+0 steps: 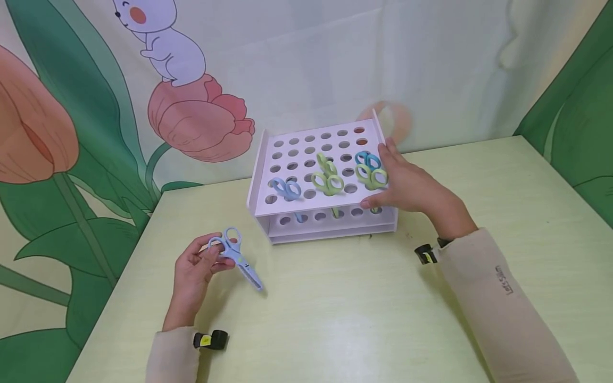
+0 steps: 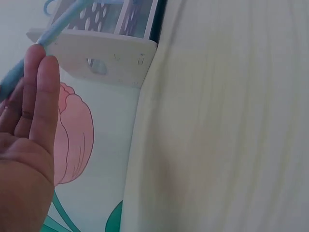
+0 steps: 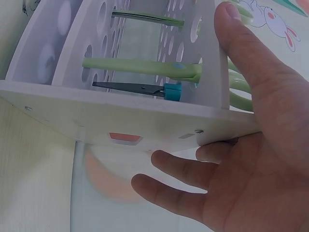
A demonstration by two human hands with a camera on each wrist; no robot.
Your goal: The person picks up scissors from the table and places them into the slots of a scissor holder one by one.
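My left hand (image 1: 195, 271) holds light-blue scissors (image 1: 239, 260) by the handle loops, blades pointing down and right above the table. In the left wrist view the scissors (image 2: 63, 21) are a blurred blue bar by the fingertips. A white rack (image 1: 311, 205) with rows of round holes stands at the back. My right hand (image 1: 414, 183) grips its right front corner, thumb at the top panel's front edge, fingers along the outer side. Blue scissors (image 1: 286, 189), green scissors (image 1: 328, 183), more green scissors (image 1: 371, 177) and teal scissors (image 1: 367, 159) stand in the holes, handles up.
The pale wooden table (image 1: 325, 314) runs up to a curtain (image 1: 306, 69) printed with flowers and a white animal. Through the rack's open front, the lower perforated shelf (image 1: 311, 230) shows, with blades reaching down to it.
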